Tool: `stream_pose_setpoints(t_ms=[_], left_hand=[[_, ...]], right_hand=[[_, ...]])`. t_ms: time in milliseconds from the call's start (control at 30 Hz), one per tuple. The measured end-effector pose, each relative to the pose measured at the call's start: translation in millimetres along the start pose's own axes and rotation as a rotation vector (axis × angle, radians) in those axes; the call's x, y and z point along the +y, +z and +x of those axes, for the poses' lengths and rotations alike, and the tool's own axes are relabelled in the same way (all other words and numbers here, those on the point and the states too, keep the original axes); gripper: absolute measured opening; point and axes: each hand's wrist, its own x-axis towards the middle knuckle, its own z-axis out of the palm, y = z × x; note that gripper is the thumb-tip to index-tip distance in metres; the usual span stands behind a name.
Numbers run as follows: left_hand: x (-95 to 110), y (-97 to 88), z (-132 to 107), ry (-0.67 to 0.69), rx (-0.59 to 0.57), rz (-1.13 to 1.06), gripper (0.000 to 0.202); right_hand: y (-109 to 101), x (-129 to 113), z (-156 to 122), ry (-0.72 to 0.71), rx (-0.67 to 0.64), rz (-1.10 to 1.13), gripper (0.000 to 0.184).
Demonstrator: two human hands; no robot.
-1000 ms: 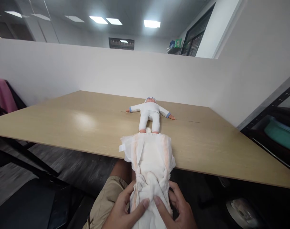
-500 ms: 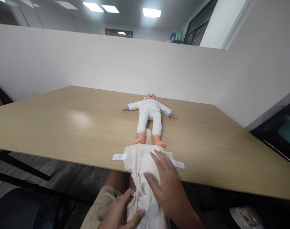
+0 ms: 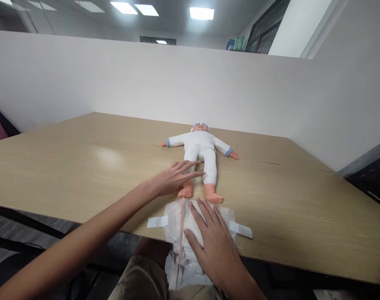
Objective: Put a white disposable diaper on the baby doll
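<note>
A baby doll [image 3: 200,141] in a white suit with blue cuffs lies on its back on the table, arms spread and feet toward me. My left hand [image 3: 177,177] reaches over the doll's lower legs, fingers apart, holding nothing; whether it touches them I cannot tell. Just below the feet is an unfolded white diaper [image 3: 183,233], its two side tabs spread on the tabletop and its near end hanging over the edge onto my lap. My right hand [image 3: 213,239] rests flat on the diaper with the fingers stretched out.
The wooden table [image 3: 83,179] has its front edge at my lap. Behind it stands a white partition wall [image 3: 139,83]. A dark chair [image 3: 8,271] is low at the left, and a dark object [image 3: 371,179] stands at the right edge.
My left hand has let go of the diaper's near side and moved forward over the doll's legs. My right hand stays on the diaper, now lying flatter.
</note>
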Motion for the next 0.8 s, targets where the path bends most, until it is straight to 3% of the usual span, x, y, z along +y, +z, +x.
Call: stream_pose_setpoints(t_ms=[67, 133, 200, 300, 400, 500, 600, 700, 800], left_hand=[[-9.9, 13.1, 29.8, 0.193, -0.085, 0.045, 0.117], [-11.3, 21.6, 50.4, 0.335, -0.1, 0.035, 0.121], [-9.4, 27.2, 63.8, 0.411, -0.08, -0.011, 0.099], [-7.0, 33.2, 76.2, 0.45, -0.036, -0.116, 0.051], [-8.0, 31.3, 84.8, 0.441, 0.008, -0.256, 0.032], [-14.8, 12.2, 94.6, 0.4, 0.032, -0.461, 0.033], [-28.0, -19.7, 107.2, 0.373, 0.067, -0.684, 0.031], [-42.9, -48.6, 118.9, 0.287, 0.081, -0.842, 0.03], [-53.3, -65.1, 126.4, 0.157, 0.114, -0.933, 0.039]], right_hand=[[2.4, 2.1, -0.4, 0.002, 0.018, -0.004, 0.063], [4.1, 4.7, -0.9, -0.015, 0.035, 0.004, 0.066], [5.8, 7.9, -1.4, -0.052, 0.053, 0.018, 0.071], [10.5, 15.4, -1.3, -0.111, 0.077, 0.017, 0.081], [16.8, 26.4, 1.7, -0.145, 0.072, 0.002, 0.093], [19.1, 37.4, 10.1, -0.166, 0.044, 0.007, 0.097], [15.5, 45.4, 25.5, -0.169, 0.011, 0.052, 0.09], [10.3, 52.8, 48.7, -0.131, -0.023, 0.076, 0.078], [8.1, 65.6, 82.5, -0.085, -0.086, 0.063, 0.069]])
